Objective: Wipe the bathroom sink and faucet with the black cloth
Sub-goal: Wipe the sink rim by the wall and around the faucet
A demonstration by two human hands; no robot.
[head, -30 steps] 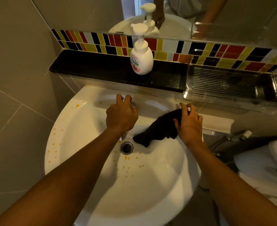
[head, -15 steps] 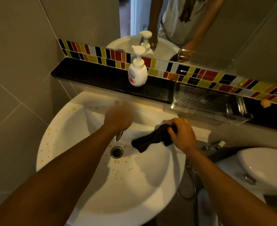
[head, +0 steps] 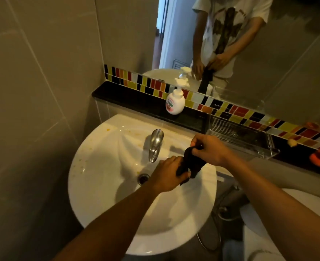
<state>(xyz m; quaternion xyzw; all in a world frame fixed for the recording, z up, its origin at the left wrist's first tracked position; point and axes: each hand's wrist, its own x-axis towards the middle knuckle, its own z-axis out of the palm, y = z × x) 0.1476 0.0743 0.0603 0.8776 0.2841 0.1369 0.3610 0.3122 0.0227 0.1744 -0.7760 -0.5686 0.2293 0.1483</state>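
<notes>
now | black cloth [head: 190, 162] bunched between both hands over sink [head: 99, 194] | left fingers [head: 171, 161] and right fingers [head: 195, 147] clenched on it, apparently twisting

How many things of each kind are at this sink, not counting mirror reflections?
Hands: 2, left hand, right hand
Black cloth: 1
Faucet: 1
Sink: 1
Soap bottle: 1
Clear tray: 1
Total: 7

One sink [head: 106, 194], one faucet [head: 155, 144], one drain [head: 143, 178]. One cloth [head: 190, 164], black. Two hands: left [head: 167, 176], right [head: 210, 149]. One soap bottle [head: 175, 102], doubled in the mirror [head: 268, 53]. One clear rack [head: 240, 138]. One shelf [head: 136, 98].
</notes>
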